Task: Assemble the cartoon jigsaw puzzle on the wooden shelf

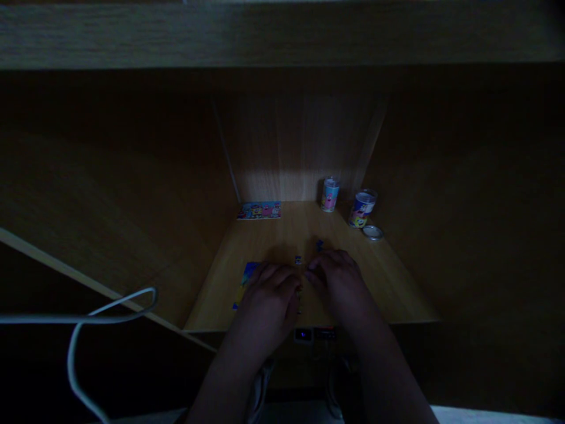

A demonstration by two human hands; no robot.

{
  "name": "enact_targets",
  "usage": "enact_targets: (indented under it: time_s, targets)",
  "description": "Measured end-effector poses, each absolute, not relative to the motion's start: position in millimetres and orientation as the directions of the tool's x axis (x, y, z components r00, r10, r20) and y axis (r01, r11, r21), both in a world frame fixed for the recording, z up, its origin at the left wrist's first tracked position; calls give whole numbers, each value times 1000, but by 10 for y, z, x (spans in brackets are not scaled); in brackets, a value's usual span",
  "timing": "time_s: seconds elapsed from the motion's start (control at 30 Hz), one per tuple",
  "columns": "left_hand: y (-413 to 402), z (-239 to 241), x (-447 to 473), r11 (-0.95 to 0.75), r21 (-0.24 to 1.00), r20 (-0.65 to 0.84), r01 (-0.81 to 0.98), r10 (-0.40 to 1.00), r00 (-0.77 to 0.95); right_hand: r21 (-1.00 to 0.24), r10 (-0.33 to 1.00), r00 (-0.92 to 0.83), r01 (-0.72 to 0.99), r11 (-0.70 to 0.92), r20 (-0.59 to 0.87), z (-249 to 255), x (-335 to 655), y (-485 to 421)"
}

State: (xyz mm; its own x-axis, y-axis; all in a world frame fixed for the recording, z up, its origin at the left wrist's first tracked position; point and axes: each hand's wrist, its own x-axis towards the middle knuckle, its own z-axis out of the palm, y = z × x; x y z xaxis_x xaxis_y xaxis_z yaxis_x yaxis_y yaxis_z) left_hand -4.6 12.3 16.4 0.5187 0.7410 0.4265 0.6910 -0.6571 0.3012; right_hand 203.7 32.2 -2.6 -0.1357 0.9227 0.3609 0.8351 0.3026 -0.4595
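My left hand [272,292] lies over a partly joined blue and yellow jigsaw puzzle [249,272], covering much of it. Its fingers are loosely bent and apart, with the tips near small yellowish pieces [299,292] at the puzzle's right. To the right, my right hand [335,272] has thumb and forefinger brought together low over the board; whatever is between them is too dark and small to make out. Just ahead of the hands lie a loose puzzle piece [298,259] and a dark blue piece [319,244].
A colourful cartoon picture card [259,210] lies at the back left. Two printed cartoon cans, one pink and blue [329,195], one blue and yellow [362,209], stand at the back right by a round lid [373,232]. Wooden walls enclose the shelf [397,294]; a white cable [110,318] hangs left.
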Motion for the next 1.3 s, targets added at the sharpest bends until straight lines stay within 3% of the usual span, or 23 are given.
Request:
enact_targets:
  time_s: [0.17, 0.47, 0.8, 1.13, 1.3]
  targets:
    - [107, 129, 3, -711, 342, 421, 614, 700, 577, -455, 921, -138, 836, 305, 364, -45, 2042, 335]
    - [93, 152, 10, -684, 367, 363, 630, 729, 580, -359, 902, -204, 866, 348, 380, -91, 2041, 344]
    - [167, 191, -205, -615, 301, 453, 729, 765, 458, -425, 888, -171, 829, 364, 427, -24, 2046, 330]
    - [220, 138, -222, -594, 351, 423, 724, 790, 443, -364, 881, -216, 849, 382, 420, -52, 2021, 302]
    - [217, 135, -233, -622, 359, 440, 696, 770, 461, -392, 887, -207, 839, 378, 412, -72, 2026, 342]
